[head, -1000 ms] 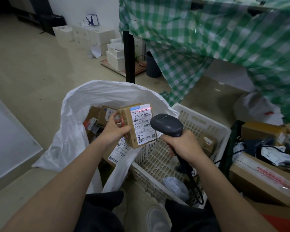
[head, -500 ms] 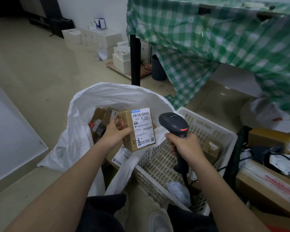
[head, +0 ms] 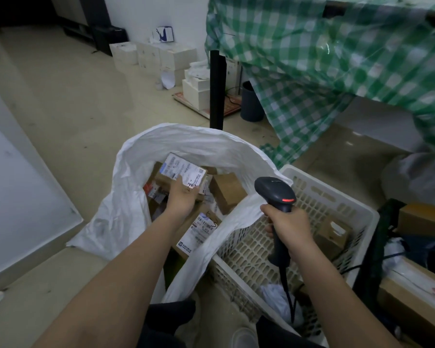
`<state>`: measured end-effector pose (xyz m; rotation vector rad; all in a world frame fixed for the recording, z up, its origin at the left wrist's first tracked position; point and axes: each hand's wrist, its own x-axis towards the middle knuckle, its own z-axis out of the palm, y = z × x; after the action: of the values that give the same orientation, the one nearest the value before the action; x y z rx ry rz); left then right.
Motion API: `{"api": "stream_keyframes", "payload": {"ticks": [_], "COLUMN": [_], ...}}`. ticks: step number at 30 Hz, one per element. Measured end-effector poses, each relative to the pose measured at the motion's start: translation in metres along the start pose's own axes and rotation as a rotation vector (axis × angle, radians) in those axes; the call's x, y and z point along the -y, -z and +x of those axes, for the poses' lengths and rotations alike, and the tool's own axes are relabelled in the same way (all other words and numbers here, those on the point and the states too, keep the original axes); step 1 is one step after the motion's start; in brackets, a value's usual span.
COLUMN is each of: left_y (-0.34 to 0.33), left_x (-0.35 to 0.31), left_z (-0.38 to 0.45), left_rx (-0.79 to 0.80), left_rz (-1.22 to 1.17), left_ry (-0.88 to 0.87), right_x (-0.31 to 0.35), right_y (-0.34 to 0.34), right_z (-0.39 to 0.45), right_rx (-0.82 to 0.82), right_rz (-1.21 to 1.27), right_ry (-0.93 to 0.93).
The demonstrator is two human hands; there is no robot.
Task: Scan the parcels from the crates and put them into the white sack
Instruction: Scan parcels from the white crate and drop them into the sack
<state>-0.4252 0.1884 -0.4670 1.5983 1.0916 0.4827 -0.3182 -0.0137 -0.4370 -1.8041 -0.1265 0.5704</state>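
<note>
Left forearm is extended forward into the mouth of the white sack (head: 136, 197); left hand (head: 180, 200) is seen from the back, its grip closed on the near edge of a brown labelled parcel (head: 180, 173), thumb laid on the white shipping label. The parcel is held tilted, label up, inside the sack opening and above other parcels there: a bare cardboard box (head: 226, 192) just to the right and a labelled parcel (head: 200, 228) nearer the camera; whether the held parcel touches those below cannot be told. Right forearm is bent across the white plastic crate (head: 337, 197); right hand (head: 290, 223) has its grip wrapped round the handle of a black barcode scanner (head: 275, 194), held upright with the head angled toward the sack and a red light visible on the head. The scanner cable is seen running down into the crate. A small brown parcel (head: 333, 233) lies in the crate against the right wall, and a crumpled white bag (head: 274, 296) at the near end. The sack leans against the crate's left wall. Everything stands on a beige tiled floor (head: 60, 96). A worktop draped with a green checked cloth (head: 324, 59) is seen behind, with a black leg (head: 216, 89), a dark bin (head: 251, 101) and stacked white boxes (head: 161, 56) by the wall. More cardboard parcels (head: 417, 292) are piled at the right.
</note>
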Motion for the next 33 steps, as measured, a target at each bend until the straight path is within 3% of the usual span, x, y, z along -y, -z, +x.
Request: {"api": "stream_keyframes", "payload": {"ticks": [8,16,26,33], "left_y": [-0.029,-0.111,-0.261,-0.3], "left_x": [-0.031,-0.048,0.019,0.086], "left_z": [-0.036,-0.058,-0.048,-0.044], "left_rx": [0.244,0.479,0.771,0.846], "left_rz": [0.017,0.033,0.262,0.485], "left_ry": [-0.195,-0.293,-0.152,-0.025], "right_x": [-0.007,-0.024,-0.079,-0.075], "right_y": [0.039,0.122,0.161,0.15], "right_z": [0.005,0.014,0.048,0.06], "right_rx": [-0.072,-0.286,-0.354,-0.362], "right_rz": [0.092,0.382,0.319,0.245], "right_ry": [-0.078,-0.171,-0.121,-0.062]}}
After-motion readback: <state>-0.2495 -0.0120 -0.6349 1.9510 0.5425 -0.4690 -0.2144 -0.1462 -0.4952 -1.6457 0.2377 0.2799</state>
